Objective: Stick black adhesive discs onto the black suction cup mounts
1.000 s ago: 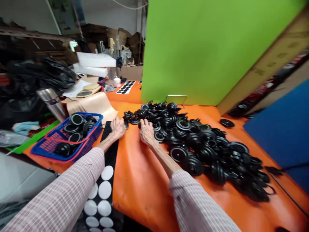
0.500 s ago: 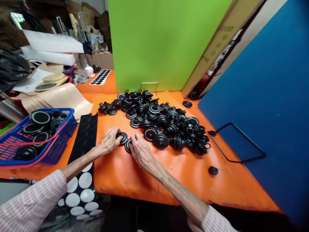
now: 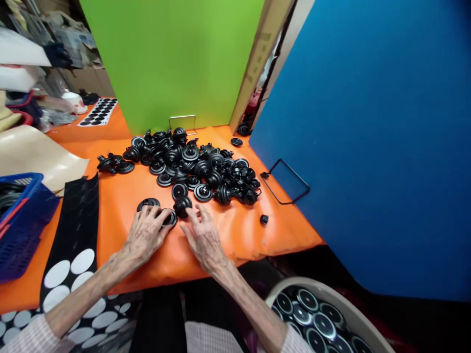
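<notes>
My left hand (image 3: 146,231) has its thumb and fingers closed on a black ringed disc (image 3: 170,218) lying on the orange table covering. Partly under its fingertips is another black ringed disc (image 3: 147,202). My right hand (image 3: 204,240) is open, thumb and fingers apart, just beside a black stepped knob-like part (image 3: 183,206); whether a fingertip touches it I cannot tell. Behind both hands spreads a heap of similar black round parts (image 3: 191,166), some face up and others on their sides.
A blue basket (image 3: 25,235) of black parts stands at left, near a black strip with white circles (image 3: 59,272). One small black piece (image 3: 264,219) lies at right. Green board (image 3: 176,59) and blue board (image 3: 360,147) border the table. Below right, a tub (image 3: 274,294) holds black discs.
The view has swung right and down, bringing the tub into sight. My left hand has moved onto the nearer disc; my right hand has let go of it and opened beside the knob-like part.
</notes>
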Demonstrator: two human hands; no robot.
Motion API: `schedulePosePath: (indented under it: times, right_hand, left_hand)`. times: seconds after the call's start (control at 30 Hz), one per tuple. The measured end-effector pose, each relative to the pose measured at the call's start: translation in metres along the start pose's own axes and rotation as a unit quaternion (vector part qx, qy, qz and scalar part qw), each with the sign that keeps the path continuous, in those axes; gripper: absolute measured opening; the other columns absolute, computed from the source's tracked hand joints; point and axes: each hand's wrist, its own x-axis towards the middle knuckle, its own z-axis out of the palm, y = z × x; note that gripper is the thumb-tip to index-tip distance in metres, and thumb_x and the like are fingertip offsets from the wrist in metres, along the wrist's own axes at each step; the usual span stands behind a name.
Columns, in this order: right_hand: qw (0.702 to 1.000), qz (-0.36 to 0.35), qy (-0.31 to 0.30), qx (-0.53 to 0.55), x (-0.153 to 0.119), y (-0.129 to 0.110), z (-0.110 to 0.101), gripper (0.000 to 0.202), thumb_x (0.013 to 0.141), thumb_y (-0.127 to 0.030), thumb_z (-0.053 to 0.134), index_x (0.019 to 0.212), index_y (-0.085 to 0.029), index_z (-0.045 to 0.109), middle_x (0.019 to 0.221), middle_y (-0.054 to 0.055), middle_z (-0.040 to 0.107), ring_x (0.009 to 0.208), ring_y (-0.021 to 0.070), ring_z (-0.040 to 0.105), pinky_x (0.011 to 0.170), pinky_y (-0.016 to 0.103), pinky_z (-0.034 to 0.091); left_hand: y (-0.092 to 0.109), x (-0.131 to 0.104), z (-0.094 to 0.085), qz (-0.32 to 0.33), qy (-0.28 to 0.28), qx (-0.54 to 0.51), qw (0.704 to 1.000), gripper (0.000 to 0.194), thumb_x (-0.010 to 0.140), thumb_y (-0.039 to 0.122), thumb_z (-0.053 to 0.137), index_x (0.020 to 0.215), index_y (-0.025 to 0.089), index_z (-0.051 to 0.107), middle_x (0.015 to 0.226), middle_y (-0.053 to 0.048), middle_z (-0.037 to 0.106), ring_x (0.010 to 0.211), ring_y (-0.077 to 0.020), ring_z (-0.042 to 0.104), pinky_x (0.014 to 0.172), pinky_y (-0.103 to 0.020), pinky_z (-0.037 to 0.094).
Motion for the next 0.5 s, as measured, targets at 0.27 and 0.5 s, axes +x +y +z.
schedulePosePath:
  times: [0.27, 0.5]
  right_hand:
    - [0.966, 0.185, 0.097, -0.149, -0.045, 0.126, -0.074, 0.037, 0.090, -0.032, 0.039, 0.111, -0.009, 0.060, 0.099, 0.022, 0.061, 0.094, 0.0344, 0.056, 0.083, 0.055, 0.047]
    - [0.960, 0.181, -0.104, 0.186, -0.037, 0.078, -0.046, 0.032, 0.090, -0.038, 0.043, 0.114, -0.022, 0.056, 0.096, 0.008, 0.068, 0.085, 0.0220, 0.066, 0.077, 0.036, 0.055]
  left_hand:
    - [0.022, 0.027, -0.013, -0.082, 0.037, -0.028, 0.996, 0.043, 0.087, 0.050, 0.051, 0.108, 0.015, 0.062, 0.098, -0.012, 0.060, 0.095, -0.0288, 0.055, 0.087, -0.043, 0.042]
    - [0.052, 0.055, 0.003, -0.113, -0.075, -0.081, 0.987, 0.054, 0.081, 0.039, 0.062, 0.126, 0.014, 0.048, 0.116, -0.016, 0.058, 0.110, -0.0330, 0.051, 0.096, -0.047, 0.037]
